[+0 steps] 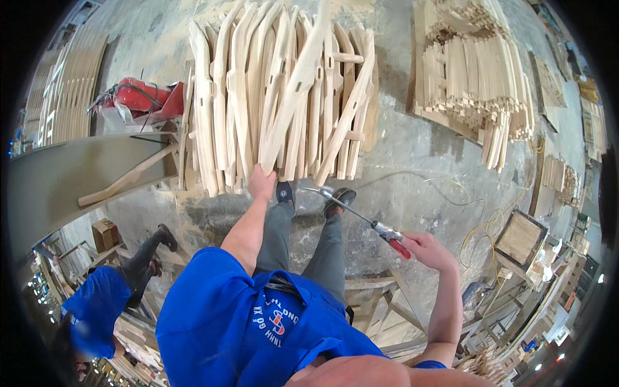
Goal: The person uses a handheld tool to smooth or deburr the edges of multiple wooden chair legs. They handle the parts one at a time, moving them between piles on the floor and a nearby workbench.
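Observation:
My left hand (261, 183) is closed round the lower end of a long, pale, shaped wooden chair leg (293, 93), which slants up and away over a pile of similar curved wooden pieces (219, 97). Out to the right, my right hand (431, 251) grips a long-shafted hand tool (388, 235) by its silver and red handle. Its thin rod points left toward my feet and ends in a silver head near my right shoe (342, 198). The exact kind of tool is unclear. Another straight wooden piece (348, 116) leans across the pile's right side.
Stacked wooden slats (477, 77) lie on a pallet at the far right. A red machine (138, 97) and a grey panel (84, 171) stand left. A yellow hose (474, 235) trails over the floor. A co-worker in a blue shirt (97, 306) is at lower left.

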`<state>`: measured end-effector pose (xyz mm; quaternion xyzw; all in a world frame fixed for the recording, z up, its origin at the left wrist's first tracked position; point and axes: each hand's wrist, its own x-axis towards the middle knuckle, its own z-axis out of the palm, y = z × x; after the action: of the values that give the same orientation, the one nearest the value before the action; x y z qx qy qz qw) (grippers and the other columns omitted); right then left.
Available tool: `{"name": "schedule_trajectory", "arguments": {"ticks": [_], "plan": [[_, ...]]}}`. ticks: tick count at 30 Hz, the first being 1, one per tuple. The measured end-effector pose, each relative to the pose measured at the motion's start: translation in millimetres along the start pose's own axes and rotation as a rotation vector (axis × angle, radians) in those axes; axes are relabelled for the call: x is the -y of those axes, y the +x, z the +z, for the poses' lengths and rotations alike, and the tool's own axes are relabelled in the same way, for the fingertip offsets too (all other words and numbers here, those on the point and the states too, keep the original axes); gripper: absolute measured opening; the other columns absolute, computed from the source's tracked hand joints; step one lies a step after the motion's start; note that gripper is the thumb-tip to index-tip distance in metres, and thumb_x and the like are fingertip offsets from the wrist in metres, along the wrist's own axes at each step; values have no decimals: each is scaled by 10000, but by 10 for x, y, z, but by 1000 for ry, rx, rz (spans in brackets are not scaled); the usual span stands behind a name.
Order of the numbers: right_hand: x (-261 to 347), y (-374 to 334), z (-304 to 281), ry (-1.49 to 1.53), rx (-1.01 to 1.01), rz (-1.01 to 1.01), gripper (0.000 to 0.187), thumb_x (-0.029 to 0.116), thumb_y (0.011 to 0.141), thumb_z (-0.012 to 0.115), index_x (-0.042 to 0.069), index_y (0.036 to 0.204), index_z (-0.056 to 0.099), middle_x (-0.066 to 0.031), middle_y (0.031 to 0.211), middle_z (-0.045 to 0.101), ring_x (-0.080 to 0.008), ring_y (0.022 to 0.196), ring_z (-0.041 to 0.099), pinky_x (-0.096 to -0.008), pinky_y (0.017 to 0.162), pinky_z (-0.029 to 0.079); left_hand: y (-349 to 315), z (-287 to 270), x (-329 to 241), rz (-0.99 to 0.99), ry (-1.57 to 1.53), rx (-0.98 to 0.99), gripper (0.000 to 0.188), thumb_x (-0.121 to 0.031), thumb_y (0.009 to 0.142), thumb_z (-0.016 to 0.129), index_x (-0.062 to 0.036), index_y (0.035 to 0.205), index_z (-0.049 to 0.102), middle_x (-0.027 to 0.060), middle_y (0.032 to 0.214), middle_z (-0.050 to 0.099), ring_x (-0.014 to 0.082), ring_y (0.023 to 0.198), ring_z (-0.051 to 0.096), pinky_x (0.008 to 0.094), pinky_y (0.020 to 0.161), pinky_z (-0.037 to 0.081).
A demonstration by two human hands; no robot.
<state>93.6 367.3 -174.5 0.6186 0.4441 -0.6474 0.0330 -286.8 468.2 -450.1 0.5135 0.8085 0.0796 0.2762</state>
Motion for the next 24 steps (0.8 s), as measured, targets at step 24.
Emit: {"name": "schedule_trajectory", "arguments": {"ticks": [24], "plan": [[1352,-1479,509,-88,-185,-192,267,250,904,499,58,1051,613,-59,675,572,-107,608,500,-273,591,422,233,-1145,-347,1458,1685,3,276,-280,834,495,-162,1021,660,38,1051,588,290,1068,433,566,824,360]]}}
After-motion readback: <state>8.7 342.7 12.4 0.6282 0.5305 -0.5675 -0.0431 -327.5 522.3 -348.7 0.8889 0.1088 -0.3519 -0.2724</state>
